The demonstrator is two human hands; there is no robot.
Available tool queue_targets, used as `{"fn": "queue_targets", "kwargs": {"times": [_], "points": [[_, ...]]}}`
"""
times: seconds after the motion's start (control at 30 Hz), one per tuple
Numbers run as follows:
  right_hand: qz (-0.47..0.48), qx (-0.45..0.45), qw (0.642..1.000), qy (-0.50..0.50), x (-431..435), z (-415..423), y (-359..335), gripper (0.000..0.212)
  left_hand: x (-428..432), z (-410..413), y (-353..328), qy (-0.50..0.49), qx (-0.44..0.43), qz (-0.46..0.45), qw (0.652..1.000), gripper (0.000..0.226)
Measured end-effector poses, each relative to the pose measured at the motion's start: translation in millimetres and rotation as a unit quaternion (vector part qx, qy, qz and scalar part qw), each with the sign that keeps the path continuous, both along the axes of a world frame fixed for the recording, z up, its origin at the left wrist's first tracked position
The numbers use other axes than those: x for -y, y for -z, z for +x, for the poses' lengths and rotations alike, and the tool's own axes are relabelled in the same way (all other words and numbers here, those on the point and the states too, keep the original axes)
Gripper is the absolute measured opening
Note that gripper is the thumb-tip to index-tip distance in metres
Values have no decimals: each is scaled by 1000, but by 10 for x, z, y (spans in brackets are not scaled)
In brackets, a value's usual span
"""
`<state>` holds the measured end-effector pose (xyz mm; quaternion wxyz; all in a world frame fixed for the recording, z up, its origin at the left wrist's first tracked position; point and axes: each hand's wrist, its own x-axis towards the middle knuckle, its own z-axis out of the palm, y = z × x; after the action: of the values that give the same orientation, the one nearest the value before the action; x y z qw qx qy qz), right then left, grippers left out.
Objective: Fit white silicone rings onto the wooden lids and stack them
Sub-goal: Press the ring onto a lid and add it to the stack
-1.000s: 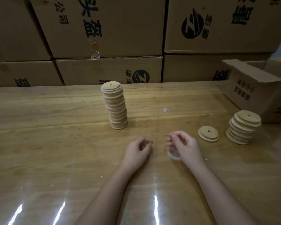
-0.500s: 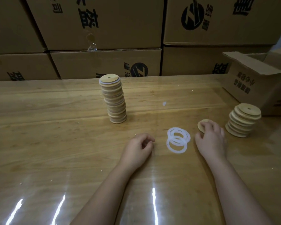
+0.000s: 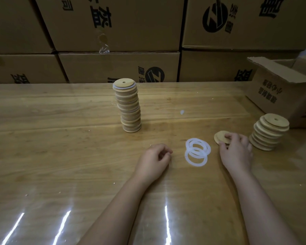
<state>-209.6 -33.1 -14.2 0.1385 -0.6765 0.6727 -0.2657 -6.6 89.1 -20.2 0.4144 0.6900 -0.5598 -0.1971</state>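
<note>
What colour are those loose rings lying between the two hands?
White, faintly see-through. The rings show best in the head view, the only one.

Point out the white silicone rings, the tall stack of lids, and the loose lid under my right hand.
white silicone rings (image 3: pixel 195 164): head view, near edge of front ring.
tall stack of lids (image 3: pixel 129 106): head view, side, halfway up.
loose wooden lid (image 3: pixel 221 137): head view, bare left top face.

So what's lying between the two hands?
A few white silicone rings, overlapping flat on the table, lie between the left hand and the right hand, which holds a wooden lid. The head view shows it.
</note>
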Motion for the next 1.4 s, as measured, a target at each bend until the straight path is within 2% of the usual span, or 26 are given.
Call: {"fn": "queue_targets", "kwargs": {"times": [0.27,0.37,0.47,0.53,0.6,0.7,0.77,0.87,0.97,1.03,1.13,1.27,1.33,1.4], "points": [[0,-59,997,-50,26,23,68,44,-8,7,-12,-1,7,1,1000,11],[-18,-14,999,-35,41,21,52,47,-16,-1,-38,-1,3,2,1000,11],[-77,60,994,-40,-6,67,-15,56,-28,-15,-61,7,-37,-8,999,8],[-133,117,980,-93,-106,175,-84,59,-33,-21,-65,11,-74,-14,997,6],[-184,145,956,-178,-256,337,-150,60,-30,-18,-81,8,-147,-20,989,14],[-194,113,920,-321,-525,566,-178,60,-14,19,-99,11,-231,-34,972,34],[-204,70,895,-391,-625,623,-154,59,-13,49,-94,31,-265,-37,963,30],[-178,105,877,-433,-626,598,-140,59,-6,71,-77,50,-310,-41,949,20],[-173,101,903,-381,-549,556,-118,51,8,76,-84,22,-356,-82,931,12],[-168,87,932,-309,-469,513,-92,32,9,84,-92,3,-370,-103,923,12],[-113,20,965,-236,-331,394,-64,24,7,107,-85,-2,-372,-106,922,18],[8,-64,957,-284,-252,276,-75,28,1,126,-87,-13,-382,-120,916,21],[31,-66,951,-300,-239,260,-95,30,-2,136,-86,-16,-384,-129,914,20],[26,-35,955,-294,-241,253,-117,21,-5,138,-83,-11,-386,-128,913,21]]}}
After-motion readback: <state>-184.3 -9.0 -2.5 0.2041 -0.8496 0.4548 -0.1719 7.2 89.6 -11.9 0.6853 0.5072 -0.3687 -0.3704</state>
